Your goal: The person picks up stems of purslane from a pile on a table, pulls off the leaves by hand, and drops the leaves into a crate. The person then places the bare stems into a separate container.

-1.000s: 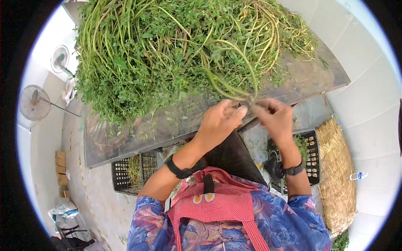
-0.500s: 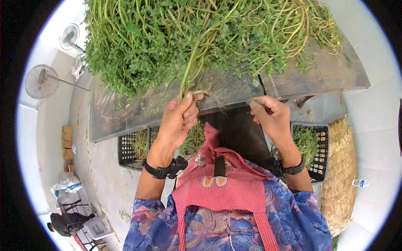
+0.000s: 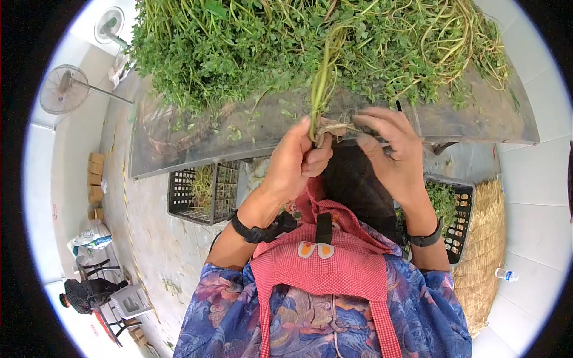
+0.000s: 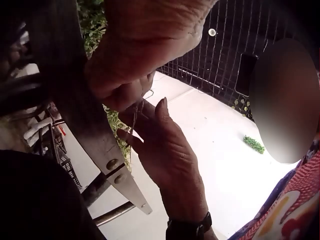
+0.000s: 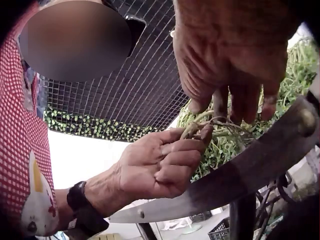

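The left hand is closed round green stems by the bench's near edge, the right hand is held, thumb and fingers parted, beside their roots, and leafy greens are heaped farther back on the bench.

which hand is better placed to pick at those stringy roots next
The right hand, most likely: it is loosely open beside the stringy roots and seems to hold nothing. The left hand grips the stems near those roots, so it looks better suited to steadying them.
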{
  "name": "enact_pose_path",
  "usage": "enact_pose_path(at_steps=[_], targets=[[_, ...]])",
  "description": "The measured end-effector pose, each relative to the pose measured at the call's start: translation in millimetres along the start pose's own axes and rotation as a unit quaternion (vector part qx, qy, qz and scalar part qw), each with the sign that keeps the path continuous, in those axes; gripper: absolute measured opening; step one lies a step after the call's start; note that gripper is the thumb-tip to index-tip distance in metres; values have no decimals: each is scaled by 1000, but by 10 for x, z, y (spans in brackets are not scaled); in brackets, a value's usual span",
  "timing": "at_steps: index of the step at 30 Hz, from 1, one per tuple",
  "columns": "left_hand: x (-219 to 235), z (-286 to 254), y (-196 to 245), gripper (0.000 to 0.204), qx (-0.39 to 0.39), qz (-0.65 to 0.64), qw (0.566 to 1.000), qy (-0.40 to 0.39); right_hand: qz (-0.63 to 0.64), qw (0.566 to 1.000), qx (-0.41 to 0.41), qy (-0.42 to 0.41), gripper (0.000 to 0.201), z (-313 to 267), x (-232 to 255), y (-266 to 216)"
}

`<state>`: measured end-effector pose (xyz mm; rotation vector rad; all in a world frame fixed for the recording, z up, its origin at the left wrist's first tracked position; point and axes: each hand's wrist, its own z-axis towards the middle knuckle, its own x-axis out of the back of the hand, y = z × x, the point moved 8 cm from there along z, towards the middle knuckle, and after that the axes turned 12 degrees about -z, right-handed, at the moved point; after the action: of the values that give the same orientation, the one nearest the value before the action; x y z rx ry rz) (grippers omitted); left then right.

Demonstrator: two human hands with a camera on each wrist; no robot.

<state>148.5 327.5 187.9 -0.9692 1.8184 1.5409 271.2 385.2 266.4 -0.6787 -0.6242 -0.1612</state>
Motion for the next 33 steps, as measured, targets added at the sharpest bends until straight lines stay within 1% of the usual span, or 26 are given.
enact_pose_path(at_steps=[1, 2, 3, 4, 5, 6, 8, 9, 11, 12, 14, 15, 16, 19, 20, 22, 23, 24, 25, 26, 27, 28, 30, 31, 32, 33], targets=[[4, 12, -16, 53, 12, 40, 999, -9, 1, 1000, -1, -2, 15, 2, -6, -8], [2, 14, -34, 52, 24, 80, 996, -19, 0, 999, -2, -44, 17, 1, -78, -14], [-5, 17, -42, 52, 25, 79, 996, -17, -1, 996, -4, -86, 20, -6, -150, -15], [-1, 27, -9, 49, -2, 150, 989, 2, 1, 996, -4, -87, 20, -18, -154, 2], [1, 25, 38, 45, -28, 220, 975, 21, -30, 993, 10, -110, 19, -49, -190, 18], [-7, 24, 64, 45, -28, 220, 975, 23, -60, 989, 23, -133, 18, -82, -229, 23], [-99, 13, 121, 37, -34, 264, 964, -9, -54, 989, 17, -134, 17, -138, -189, 3], [-103, 32, 144, 37, -32, 262, 965, -8, -54, 991, 17, -125, 16, -145, -153, -9], [-166, 63, 342, 33, -123, 381, 916, -5, -47, 991, 12, -124, 15, -151, -94, -37], [-161, 86, 397, 33, -124, 380, 916, -5, -39, 992, 7, -121, 15, -160, -70, -47], [-214, 39, 669, 30, -230, 533, 812, 56, -36, 992, -2, -122, 15, -192, -62, -49], [-234, 17, 670, 26, -221, 499, 835, 65, -33, 992, -12, -122, 15, -209, -62, -38], [-244, -19, 608, 26, -220, 499, 836, 67, -32, 992, -12, -124, 15, -236, -81, -58], [-244, 3, 505, 21, -263, 564, 782, 36, -35, 992, -21, -115, 16, -238, -173, -67], [-226, -9, 483, 21, -265, 564, 781, 36, -27, 992, -31, -115, 16, -244, -181, -65], [-64, -26, 434, 20, -214, 404, 885, 81, -20, 993, -39, -113, 16, -265, -224, -77], [-79, -53, 433, 20, -216, 404, 885, 81, 69, 987, -93, -110, 16, -313, -280, -18], [-53, -46, 348, 22, -160, 304, 937, 63, 157, 971, -145, -106, 17, -356, -331, 26], [-47, -37, 264, 26, -101, 199, 974, 44, 158, 971, -144, -107, 17, -354, -340, -10], [-59, -43, 297, 26, -103, 200, 973, 46, 227, 943, -194, -145, 16, -391, -434, 0], [-78, -32, 275, 24, -71, 138, 988, 29, 294, 906, -243, -183, 16, -444, -529, 6], [-93, -21, 246, 22, -37, 75, 996, 12, 295, 906, -243, -184, 16, -454, -548, 20], [-32, -6, 256, 22, -37, 95, 995, -3, 274, 911, -211, -225, 17, -483, -613, 43], [-22, -3, 257, 21, -37, 115, 992, -18, 274, 911, -211, -226, 17, -458, -575, 85], [-5, -6, 261, 21, -37, 114, 993, -18, 180, 957, -138, -179, 17, -340, -404, 81], [30, -10, 269, 19, -41, 142, 989, -4, 84, 986, -62, -131, 18, -234, -260, 22]])
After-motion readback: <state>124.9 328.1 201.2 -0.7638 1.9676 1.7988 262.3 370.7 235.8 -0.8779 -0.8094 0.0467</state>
